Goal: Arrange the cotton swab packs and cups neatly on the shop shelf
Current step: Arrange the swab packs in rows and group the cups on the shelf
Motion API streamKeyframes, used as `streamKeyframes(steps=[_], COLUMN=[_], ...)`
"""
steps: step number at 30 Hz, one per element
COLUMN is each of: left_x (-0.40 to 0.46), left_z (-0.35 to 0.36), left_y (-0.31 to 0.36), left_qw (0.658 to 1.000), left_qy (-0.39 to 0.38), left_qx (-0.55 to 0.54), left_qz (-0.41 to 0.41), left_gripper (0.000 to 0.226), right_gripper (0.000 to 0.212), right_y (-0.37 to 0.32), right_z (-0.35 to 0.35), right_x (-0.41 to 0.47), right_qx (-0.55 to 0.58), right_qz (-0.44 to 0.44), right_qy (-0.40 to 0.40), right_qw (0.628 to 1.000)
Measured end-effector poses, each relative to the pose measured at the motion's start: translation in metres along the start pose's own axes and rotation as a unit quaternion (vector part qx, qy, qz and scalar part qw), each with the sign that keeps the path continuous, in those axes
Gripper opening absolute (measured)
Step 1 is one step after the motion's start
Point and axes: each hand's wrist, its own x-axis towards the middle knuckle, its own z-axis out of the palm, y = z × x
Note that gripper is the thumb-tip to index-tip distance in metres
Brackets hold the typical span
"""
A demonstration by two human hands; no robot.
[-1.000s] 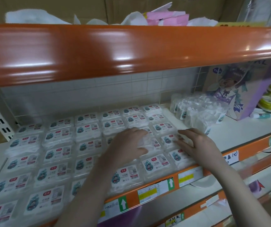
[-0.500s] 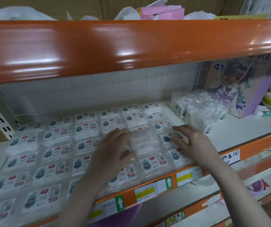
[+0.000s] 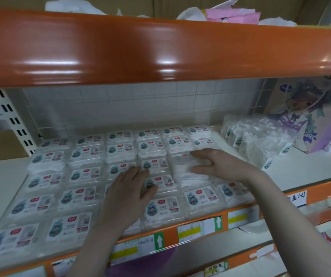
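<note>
Right hand (image 3: 223, 164) moved from the front-right packs a second ago up to a stack of clear plastic cotton swab packs (image 3: 188, 168) lying label-down or blurred in the fifth column, third row back; fingers now spread and curved round its near and far edges, apparently gripping. Left hand (image 3: 129, 188) slid left and lies flat, fingers straight and slightly apart, pressing the neighbouring labelled packs (image 3: 156, 181). Grid of white-labelled packs on the white shelf with orange front rail (image 3: 198, 216) mostly squared already. Likely step: seating the odd stack into line. Bundle of clear plastic cups in film (image 3: 260, 136) sits just right of the grid, untouched, somewhat slumped; probably next.
</note>
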Motion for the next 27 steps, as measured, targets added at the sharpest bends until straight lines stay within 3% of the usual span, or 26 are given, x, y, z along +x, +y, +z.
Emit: streamKeyframes(steps=[5,9,13,18,21,27], left_x=[-0.002,-0.002,-0.002,-0.001,-0.001,-0.001], left_z=[-0.001,-0.001,-0.001,-0.001,0.000,-0.002], left_y=[0.000,0.000,-0.001,0.000,-0.002,0.000], left_qw=[1.000,1.000,1.000,1.000,1.000,1.000], left_qy=[0.003,0.003,0.012,0.003,0.001,-0.001], left_qx=[0.004,-0.010,-0.019,-0.020,-0.019,-0.011], left_qz=[0.006,0.012,0.015,0.015,0.020,0.019], left_gripper=[0.098,0.082,0.098,0.092,0.060,0.056], right_gripper=[0.070,0.065,0.048,0.036,0.032,0.046], right_y=[-0.008,-0.009,-0.001,0.010,0.017,0.023], right_z=[-0.006,-0.004,0.005,0.022,0.034,0.032], right_x=[0.001,-0.006,-0.018,-0.045,-0.060,-0.068], right_qx=[-0.017,-0.064,-0.102,-0.146,-0.111,0.002], right_qz=[-0.005,-0.022,-0.090,-0.173,-0.185,-0.131], right_qy=[0.040,0.106,0.230,0.308,0.295,0.223], right_qw=[0.999,0.992,0.964,0.924,0.931,0.966])
